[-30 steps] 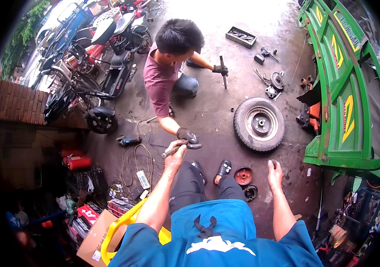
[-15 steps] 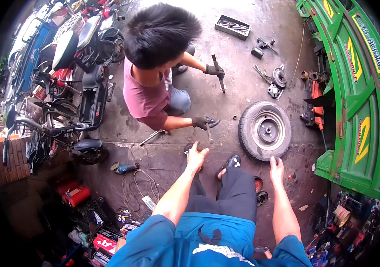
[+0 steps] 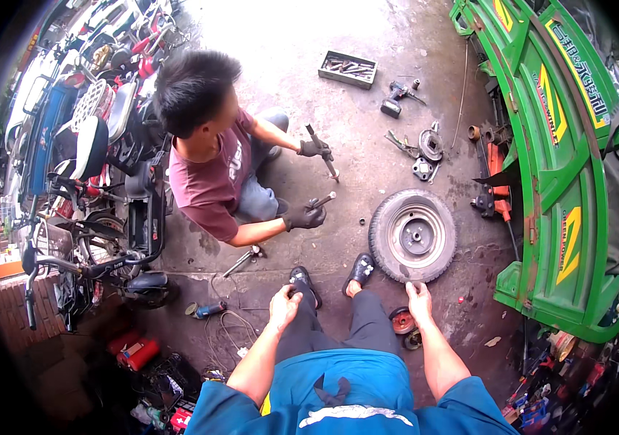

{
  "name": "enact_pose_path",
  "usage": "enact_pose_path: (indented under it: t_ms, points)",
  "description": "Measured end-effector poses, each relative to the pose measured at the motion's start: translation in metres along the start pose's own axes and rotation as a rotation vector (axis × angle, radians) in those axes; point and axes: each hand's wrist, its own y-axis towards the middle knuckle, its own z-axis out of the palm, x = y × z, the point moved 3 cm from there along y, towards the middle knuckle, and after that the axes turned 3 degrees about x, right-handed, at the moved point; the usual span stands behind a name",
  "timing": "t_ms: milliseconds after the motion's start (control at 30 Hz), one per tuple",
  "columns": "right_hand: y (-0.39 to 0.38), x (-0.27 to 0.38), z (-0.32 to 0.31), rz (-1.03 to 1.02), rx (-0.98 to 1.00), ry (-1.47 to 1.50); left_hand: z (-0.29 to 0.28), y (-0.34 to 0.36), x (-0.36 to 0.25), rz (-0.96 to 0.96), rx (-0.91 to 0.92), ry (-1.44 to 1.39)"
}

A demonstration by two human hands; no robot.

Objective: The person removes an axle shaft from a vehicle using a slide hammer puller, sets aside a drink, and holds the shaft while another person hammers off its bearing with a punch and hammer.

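My left hand (image 3: 284, 306) hangs over my left thigh, its fingers curled in and nothing visible in them. My right hand (image 3: 418, 299) is just below the near edge of a tyre on a steel wheel rim (image 3: 412, 235) lying flat on the floor; its fingers are bent together around nothing I can see. Whether it touches the rubber I cannot tell. To the left squats a person in a maroon shirt (image 3: 206, 181). Each of that person's black-gloved hands holds a metal rod-like tool: one upright tool (image 3: 322, 152) and one shorter, hammer-like tool (image 3: 321, 201).
A green metal cargo frame (image 3: 556, 239) stands on the right. Beyond the tyre lie a brake drum (image 3: 430, 145), a cordless drill (image 3: 396, 100) and a parts tray (image 3: 347, 69). Scooters (image 3: 146, 196) crowd the left. An angle grinder (image 3: 208, 309) with its cord lies near my left.
My view has shifted, and both hands sit lower, the left with fingers more curled. The other person has raised their head and leaned back, turning the short tool upward.
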Motion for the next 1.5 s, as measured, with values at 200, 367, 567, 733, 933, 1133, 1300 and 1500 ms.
enact_pose_path:
  t_ms: [200,367,567,733,933,1133,1300,1500]
  points:
    - [-0.029,-0.07,-0.033,0.258,-0.103,0.042,-0.002,0.0,-0.036,0.009,0.066,0.067]
    - [-0.037,-0.085,-0.024,0.278,-0.187,0.211,-0.014,-0.003,-0.061,0.09,0.112,0.072]
    - [-0.015,0.008,0.009,0.102,-0.176,0.188,-0.035,0.013,-0.068,0.111,0.092,0.176]
    - [0.069,0.046,0.035,-0.133,-0.124,0.087,-0.008,0.036,-0.068,0.152,0.122,0.191]
    - [0.149,0.137,0.079,-0.266,-0.113,0.209,0.0,0.06,-0.055,0.179,0.064,0.263]
    - [0.278,0.205,0.144,-0.628,-0.041,0.272,0.039,0.152,-0.064,0.499,0.152,0.389]
    - [0.335,0.267,0.211,-0.93,-0.127,0.028,0.063,0.192,-0.075,0.825,0.211,0.515]
    - [0.362,0.302,0.258,-1.127,0.146,0.455,0.062,0.177,-0.063,0.981,0.243,0.745]
